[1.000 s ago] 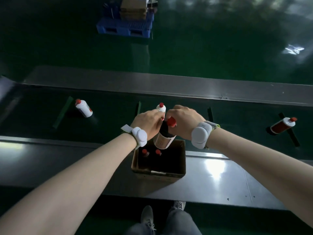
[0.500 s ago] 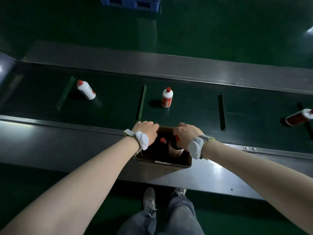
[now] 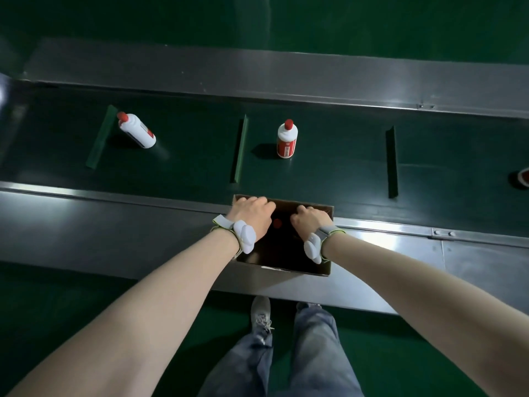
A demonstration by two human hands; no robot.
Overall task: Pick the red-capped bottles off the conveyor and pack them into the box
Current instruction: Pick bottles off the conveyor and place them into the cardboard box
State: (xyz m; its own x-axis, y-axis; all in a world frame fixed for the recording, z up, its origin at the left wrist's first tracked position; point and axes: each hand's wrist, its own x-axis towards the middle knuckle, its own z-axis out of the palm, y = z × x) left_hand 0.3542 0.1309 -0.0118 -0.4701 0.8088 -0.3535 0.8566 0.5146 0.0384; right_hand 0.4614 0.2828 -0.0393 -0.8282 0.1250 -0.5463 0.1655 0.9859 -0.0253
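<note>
Reaching into cardboard box [image 3: 297, 269] w/ both hands — box sits on steel ledge [image 3: 114, 224] just beside belt, prob. to keep transfers short. L hand [image 3: 252, 214] curled over far-left rim; R hand [image 3: 310, 217] fisted inside; can't tell what either grips. 1 red cap [image 3: 277, 223] visible in box, rest dark. On conveyor [image 3: 329, 156]: 1 upright bottle [image 3: 286, 140], 1 tilted bottle [image 3: 136, 130] — unpicked.

Factory packing line: steel-framed conveyor [image 3: 286, 81], green floor [image 3: 400, 24].
</note>
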